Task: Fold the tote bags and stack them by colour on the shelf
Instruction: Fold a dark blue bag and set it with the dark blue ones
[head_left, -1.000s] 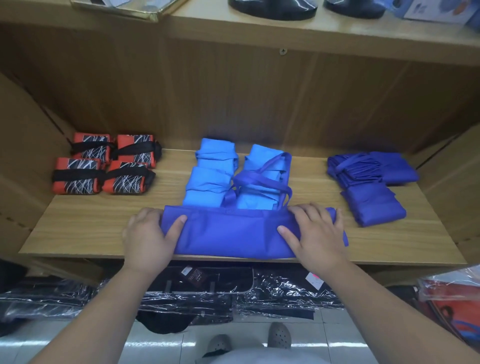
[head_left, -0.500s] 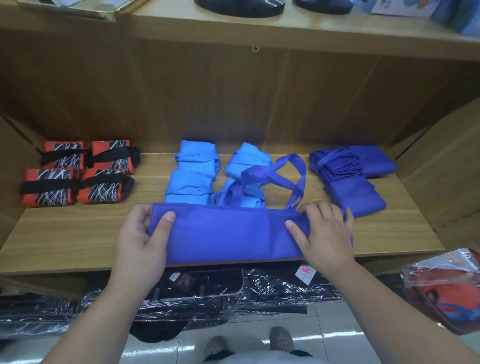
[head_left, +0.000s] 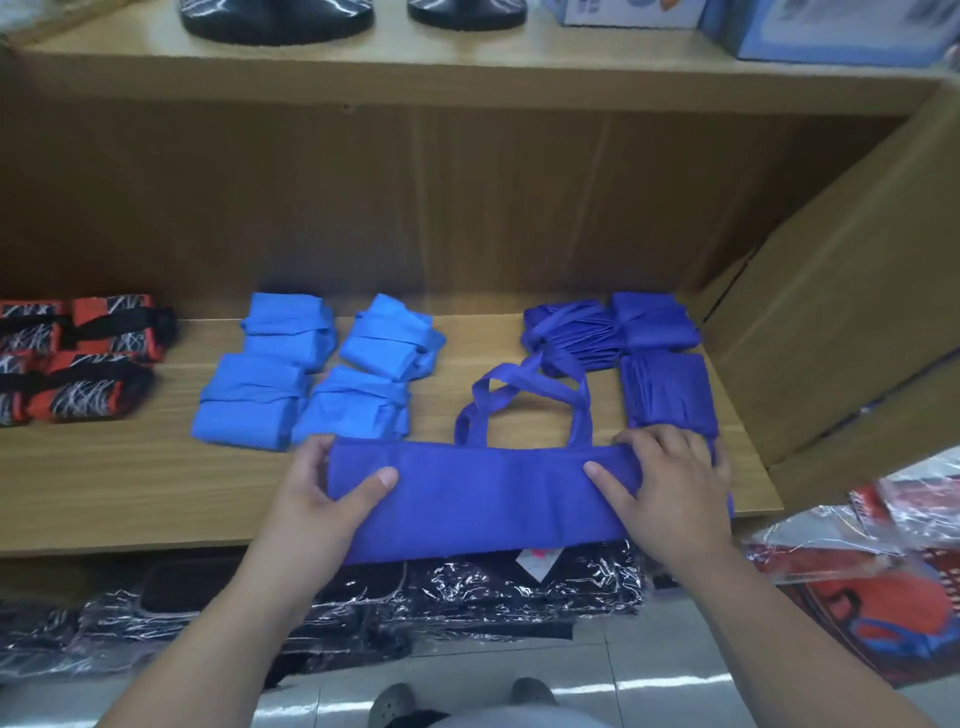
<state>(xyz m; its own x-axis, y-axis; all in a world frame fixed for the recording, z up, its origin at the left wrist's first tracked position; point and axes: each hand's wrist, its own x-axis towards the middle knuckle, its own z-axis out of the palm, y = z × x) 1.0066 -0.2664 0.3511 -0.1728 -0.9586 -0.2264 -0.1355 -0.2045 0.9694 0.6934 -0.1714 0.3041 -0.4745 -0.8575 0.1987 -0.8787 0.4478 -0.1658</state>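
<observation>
The light wooden laminate shelf (head_left: 130, 483) carries red-orange patterned folded bags with black straps (head_left: 78, 364) at its left edge and four sky-blue folded fabric bags (head_left: 311, 374) mid-board. Royal-blue folded fabric bags (head_left: 660, 364) sit near the right rear corner. A long royal-blue fabric tote bag (head_left: 488, 493), folded into a strip, overhangs the front edge.

Left hand (head_left: 322, 493), right hand (head_left: 670, 488) on tote (head_left: 488, 499)
</observation>
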